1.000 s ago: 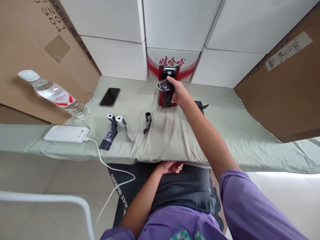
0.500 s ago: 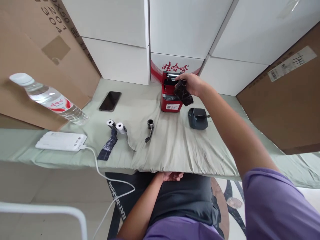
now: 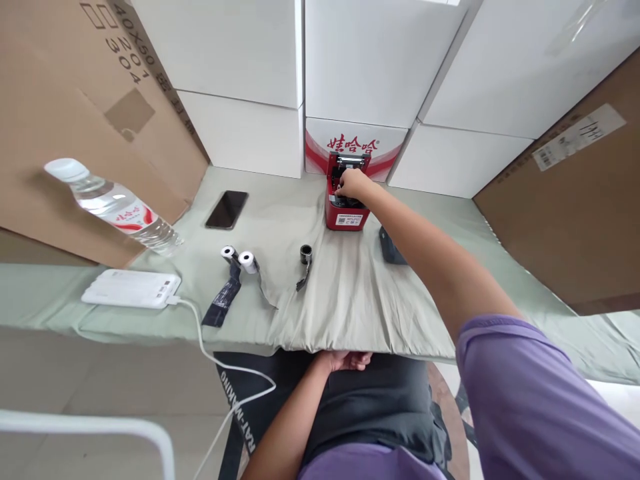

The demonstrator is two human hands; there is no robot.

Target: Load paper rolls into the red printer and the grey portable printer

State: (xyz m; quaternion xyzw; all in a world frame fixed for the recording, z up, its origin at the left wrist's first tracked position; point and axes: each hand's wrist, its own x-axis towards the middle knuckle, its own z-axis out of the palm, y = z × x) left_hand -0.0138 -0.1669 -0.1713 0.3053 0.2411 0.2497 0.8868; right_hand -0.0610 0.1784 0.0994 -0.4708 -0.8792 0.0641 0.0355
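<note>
Right hand (image 3: 356, 185) is resting in printer (image 3: 346, 221)

Its fingers (image 3: 345, 181) are bending inside; I cannot tell whether they are grasping anything. The printer is standing at the table's (image 3: 360, 287) far middle. The left hand (image 3: 351, 361) is curling below the near edge, grip unclear. Two white rolls (image 3: 247, 261) and a black roll (image 3: 306, 253) are sitting nearer, left.

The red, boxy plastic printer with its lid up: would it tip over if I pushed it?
The printer probably wouldn't tip easily, since its boxy body sits flat. Its raised lid might wobble, and the wrinkled, pale green cloth could bunch.
</note>
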